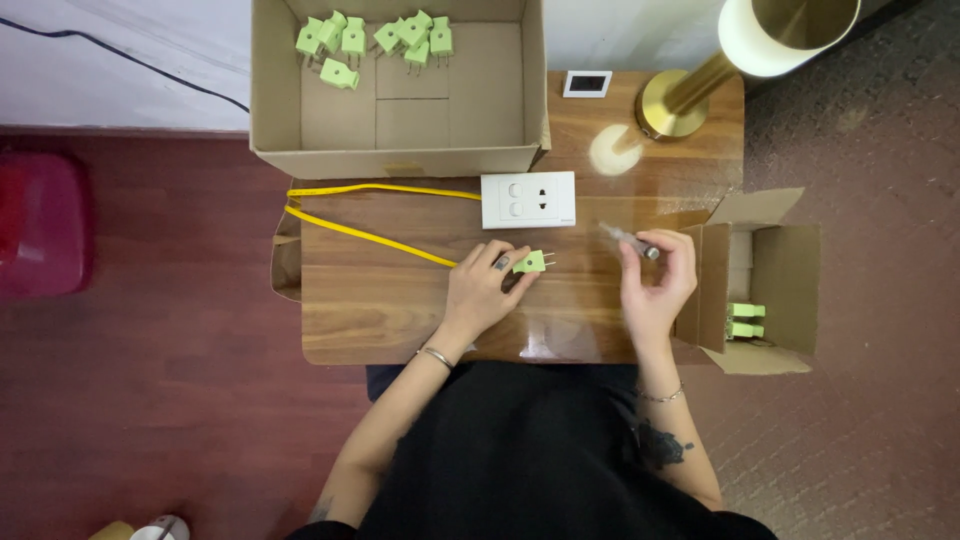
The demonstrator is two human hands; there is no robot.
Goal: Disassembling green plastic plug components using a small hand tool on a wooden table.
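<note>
Starting at the left, we see a yellow cable (365, 232) running across the wooden table (400, 310) in a loop that ends under our left hand (483, 287), whose fingers are closed around the green plug (530, 262), pinning it near the middle of the table just below the white wall socket plate (528, 200). The plug looks light, hard and rigid to us, a small plastic block best taken by its flat sides, well clear of the metal prongs; the cable behind it seems springy and may tug it sideways. Its long axis lies roughly across the table, prongs pointing right, toward our other hand. Behind all this stands an open cardboard box (400, 110) with more green plugs (372, 42) scattered at its far end. Further right, our right hand (655, 278) is clamped on a slim tester screwdriver (630, 240), its clear handle angled up and to the left. At the far right, a smaller carton (770, 290) holds two more green pieces, and a brass lamp (690, 95) stands at the table's far corner.
</note>
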